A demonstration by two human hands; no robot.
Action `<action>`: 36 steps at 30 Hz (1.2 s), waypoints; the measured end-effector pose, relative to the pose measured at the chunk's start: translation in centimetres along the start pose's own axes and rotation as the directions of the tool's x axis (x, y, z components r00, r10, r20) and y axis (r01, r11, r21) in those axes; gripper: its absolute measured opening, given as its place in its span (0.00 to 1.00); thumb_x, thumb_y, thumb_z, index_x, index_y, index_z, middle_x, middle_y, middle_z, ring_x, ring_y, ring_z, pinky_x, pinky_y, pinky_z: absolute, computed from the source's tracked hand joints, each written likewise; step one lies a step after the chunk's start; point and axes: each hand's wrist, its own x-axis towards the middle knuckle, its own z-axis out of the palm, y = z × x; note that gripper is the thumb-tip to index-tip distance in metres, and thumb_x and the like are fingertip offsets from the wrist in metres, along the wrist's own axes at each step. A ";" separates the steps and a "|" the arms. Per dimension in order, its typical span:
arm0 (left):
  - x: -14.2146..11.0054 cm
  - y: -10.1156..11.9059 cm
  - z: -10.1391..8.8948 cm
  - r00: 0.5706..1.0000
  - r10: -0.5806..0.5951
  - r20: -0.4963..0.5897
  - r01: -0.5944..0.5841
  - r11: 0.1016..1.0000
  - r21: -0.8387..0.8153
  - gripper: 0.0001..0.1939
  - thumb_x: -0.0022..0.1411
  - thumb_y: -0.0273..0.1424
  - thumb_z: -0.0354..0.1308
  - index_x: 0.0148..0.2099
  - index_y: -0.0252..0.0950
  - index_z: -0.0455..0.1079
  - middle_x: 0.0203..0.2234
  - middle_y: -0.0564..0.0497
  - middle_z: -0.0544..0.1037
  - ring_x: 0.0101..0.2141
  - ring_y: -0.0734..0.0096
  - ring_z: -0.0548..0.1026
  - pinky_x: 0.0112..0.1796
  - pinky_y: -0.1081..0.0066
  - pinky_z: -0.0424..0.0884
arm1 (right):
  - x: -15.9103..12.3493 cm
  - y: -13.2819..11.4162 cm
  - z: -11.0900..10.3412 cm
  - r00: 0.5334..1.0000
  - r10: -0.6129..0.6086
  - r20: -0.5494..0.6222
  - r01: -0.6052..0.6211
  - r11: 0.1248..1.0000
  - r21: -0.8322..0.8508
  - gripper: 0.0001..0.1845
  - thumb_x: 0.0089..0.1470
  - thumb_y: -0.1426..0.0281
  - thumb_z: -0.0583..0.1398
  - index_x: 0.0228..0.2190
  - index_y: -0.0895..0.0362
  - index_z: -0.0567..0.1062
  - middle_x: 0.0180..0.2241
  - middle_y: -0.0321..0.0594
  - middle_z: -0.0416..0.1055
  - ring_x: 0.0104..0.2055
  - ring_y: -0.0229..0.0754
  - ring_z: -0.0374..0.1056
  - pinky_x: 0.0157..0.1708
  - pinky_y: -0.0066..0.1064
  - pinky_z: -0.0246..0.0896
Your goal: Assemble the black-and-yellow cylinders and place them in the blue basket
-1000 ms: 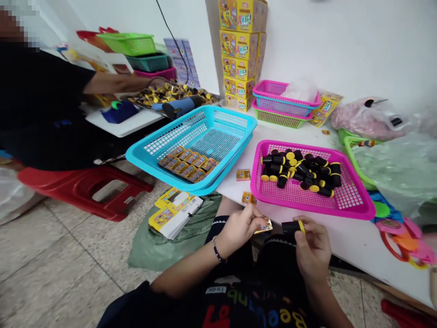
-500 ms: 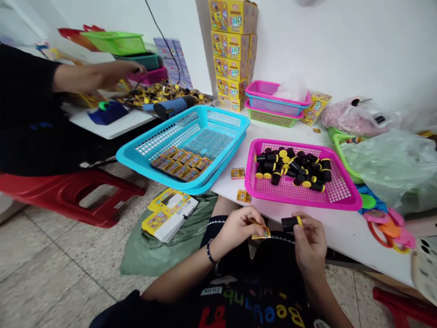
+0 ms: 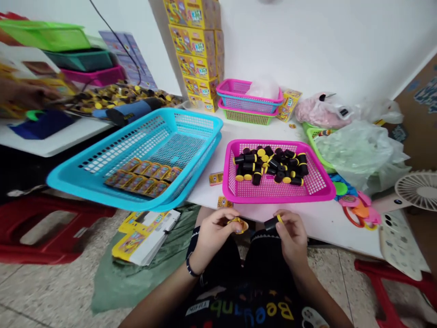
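Note:
Over my lap, my left hand (image 3: 215, 230) pinches a small yellow printed label (image 3: 242, 225), which curls at its outer end. My right hand (image 3: 292, 231) grips a small black canister (image 3: 271, 223) by its yellow-rimmed end, its black end pointing left toward the label. A short gap separates the two. Just beyond my hands, a pink basket (image 3: 278, 199) holds many loose black canisters (image 3: 251, 166) with yellow ends. Left of it on the table lie a small stack of labels (image 3: 215, 178) and another label stack (image 3: 224, 202).
A large blue basket (image 3: 99, 191) on the left holds rows of wrapped canisters (image 3: 145, 176). Behind are stacked yellow boxes (image 3: 194, 42) and small baskets (image 3: 251, 98). Plastic bags (image 3: 365, 143), a phone (image 3: 398, 246) and a fan (image 3: 418, 190) sit right. A co-worker's hand (image 3: 37, 95) shows far left.
The view has swung right, bringing the fan into sight. The label in my left hand is now more curled. Both hands keep their holds, and the canister tilts slightly more.

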 end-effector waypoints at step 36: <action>-2.8 1.6 0.4 0.954 0.068 0.293 -0.145 0.957 0.251 0.16 0.54 0.37 0.79 0.42 0.38 0.81 0.36 0.49 0.86 0.36 0.65 0.84 0.42 0.71 0.81 | -2.1 -2.1 1.9 0.926 0.212 0.312 -0.123 0.952 -0.280 0.18 0.60 0.55 0.67 0.25 0.53 0.83 0.27 0.40 0.81 0.29 0.41 0.76 0.30 0.31 0.72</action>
